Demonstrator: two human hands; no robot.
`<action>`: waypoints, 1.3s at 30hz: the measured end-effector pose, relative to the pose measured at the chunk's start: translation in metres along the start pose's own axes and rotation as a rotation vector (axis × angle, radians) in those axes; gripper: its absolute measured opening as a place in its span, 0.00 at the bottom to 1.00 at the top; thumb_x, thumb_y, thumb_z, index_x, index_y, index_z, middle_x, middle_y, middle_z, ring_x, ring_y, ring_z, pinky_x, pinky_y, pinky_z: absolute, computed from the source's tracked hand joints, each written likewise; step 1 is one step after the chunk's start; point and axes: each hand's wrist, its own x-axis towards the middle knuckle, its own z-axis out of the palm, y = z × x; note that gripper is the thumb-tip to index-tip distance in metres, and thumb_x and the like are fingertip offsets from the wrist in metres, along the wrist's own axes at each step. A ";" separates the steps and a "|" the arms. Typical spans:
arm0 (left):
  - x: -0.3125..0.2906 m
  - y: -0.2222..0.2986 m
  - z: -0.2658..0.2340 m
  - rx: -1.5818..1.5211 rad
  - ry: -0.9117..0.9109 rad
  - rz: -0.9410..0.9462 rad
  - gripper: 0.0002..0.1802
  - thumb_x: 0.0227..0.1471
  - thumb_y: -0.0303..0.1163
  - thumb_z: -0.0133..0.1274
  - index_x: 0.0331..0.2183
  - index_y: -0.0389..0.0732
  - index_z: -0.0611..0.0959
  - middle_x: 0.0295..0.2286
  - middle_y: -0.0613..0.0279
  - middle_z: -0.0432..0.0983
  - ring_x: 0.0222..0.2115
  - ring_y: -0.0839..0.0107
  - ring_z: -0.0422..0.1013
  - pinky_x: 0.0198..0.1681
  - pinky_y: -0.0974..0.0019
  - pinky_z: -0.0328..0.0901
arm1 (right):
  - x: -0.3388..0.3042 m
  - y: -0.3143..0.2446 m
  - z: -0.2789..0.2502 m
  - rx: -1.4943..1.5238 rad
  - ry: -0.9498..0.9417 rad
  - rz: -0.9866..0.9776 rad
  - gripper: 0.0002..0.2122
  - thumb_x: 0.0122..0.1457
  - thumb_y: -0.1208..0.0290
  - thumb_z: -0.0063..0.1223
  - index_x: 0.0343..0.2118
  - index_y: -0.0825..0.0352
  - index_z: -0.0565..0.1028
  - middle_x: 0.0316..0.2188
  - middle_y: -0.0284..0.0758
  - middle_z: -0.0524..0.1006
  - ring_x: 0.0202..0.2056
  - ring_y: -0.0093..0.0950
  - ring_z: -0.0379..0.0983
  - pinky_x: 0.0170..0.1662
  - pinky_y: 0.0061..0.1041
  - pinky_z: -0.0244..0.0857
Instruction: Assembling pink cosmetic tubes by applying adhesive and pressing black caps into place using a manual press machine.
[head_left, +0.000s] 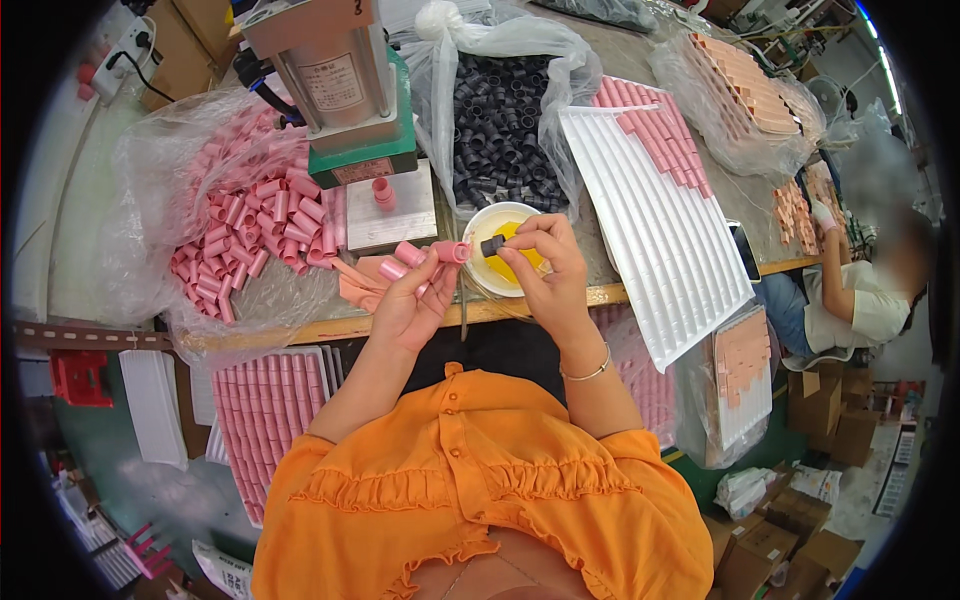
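Several short pink plastic tubes (452, 252) are in my left hand (405, 308), its fingers curled round them. One of them points to the right, with its open end facing my other hand. Between thumb and fingertips, my right hand (553, 272) pinches a small black plastic collar (492, 245), a short gap away from that tube end. Below the collar stands a white bowl (482, 286) with something yellow inside, partly covered by my right hand. Another pink tube (383, 194) stands upright on the metal base plate (395, 225) of a green press (400, 120).
Loose pink tubes (235, 245) lie heaped on plastic at left. A clear bag (440, 100) of black collars (505, 130) sits behind the bowl. A white ribbed tray (655, 240) overhangs the table edge (330, 328). At far right a co-worker (840, 290) sits near peach-coloured pieces.
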 end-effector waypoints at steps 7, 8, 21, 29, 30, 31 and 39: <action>0.006 -0.018 0.012 0.113 -0.065 0.148 0.09 0.57 0.25 0.54 0.41 0.40 0.75 0.38 0.62 0.75 0.41 0.72 0.75 0.48 0.68 0.73 | 0.000 -0.016 0.005 -0.309 0.060 -0.288 0.07 0.45 0.75 0.65 0.29 0.66 0.78 0.33 0.36 0.73 0.35 0.33 0.70 0.41 0.32 0.58; 0.008 -0.022 0.014 0.153 -0.095 0.217 0.09 0.58 0.25 0.54 0.41 0.41 0.74 0.39 0.62 0.75 0.41 0.72 0.74 0.49 0.67 0.72 | -0.001 -0.013 0.006 -0.324 0.073 -0.283 0.07 0.45 0.75 0.65 0.29 0.66 0.78 0.33 0.36 0.73 0.35 0.33 0.70 0.41 0.32 0.58; 0.023 -0.004 -0.001 0.172 -0.007 0.254 0.11 0.57 0.26 0.55 0.42 0.42 0.74 0.41 0.60 0.76 0.41 0.72 0.75 0.45 0.71 0.73 | 0.096 0.131 -0.175 -1.018 0.359 0.482 0.16 0.51 0.57 0.64 0.41 0.57 0.79 0.42 0.38 0.78 0.46 0.39 0.73 0.49 0.41 0.66; 0.013 0.014 0.002 0.299 0.033 0.339 0.11 0.57 0.24 0.55 0.42 0.44 0.74 0.43 0.61 0.75 0.40 0.73 0.75 0.39 0.74 0.72 | 0.096 0.195 -0.231 -1.240 0.370 0.627 0.17 0.52 0.54 0.62 0.41 0.58 0.78 0.40 0.39 0.79 0.44 0.40 0.75 0.45 0.45 0.67; 0.015 0.012 0.003 0.323 0.009 0.372 0.12 0.57 0.23 0.55 0.42 0.45 0.73 0.44 0.60 0.73 0.41 0.73 0.74 0.41 0.73 0.71 | 0.097 0.188 -0.229 -1.253 0.440 0.552 0.16 0.52 0.54 0.62 0.39 0.59 0.78 0.38 0.39 0.80 0.42 0.41 0.76 0.44 0.46 0.67; 0.017 0.011 0.006 0.373 0.005 0.420 0.12 0.56 0.23 0.55 0.42 0.45 0.72 0.45 0.60 0.73 0.42 0.73 0.73 0.41 0.73 0.71 | 0.094 0.169 -0.219 -1.223 0.409 0.438 0.15 0.52 0.57 0.63 0.37 0.61 0.78 0.35 0.38 0.80 0.39 0.39 0.77 0.41 0.43 0.67; 0.000 0.005 0.022 0.655 -0.026 0.585 0.13 0.54 0.23 0.58 0.38 0.39 0.70 0.43 0.54 0.74 0.38 0.73 0.73 0.42 0.70 0.71 | 0.019 0.001 -0.031 -0.292 -0.220 -0.075 0.10 0.46 0.68 0.69 0.29 0.63 0.78 0.13 0.32 0.72 0.14 0.25 0.68 0.21 0.25 0.59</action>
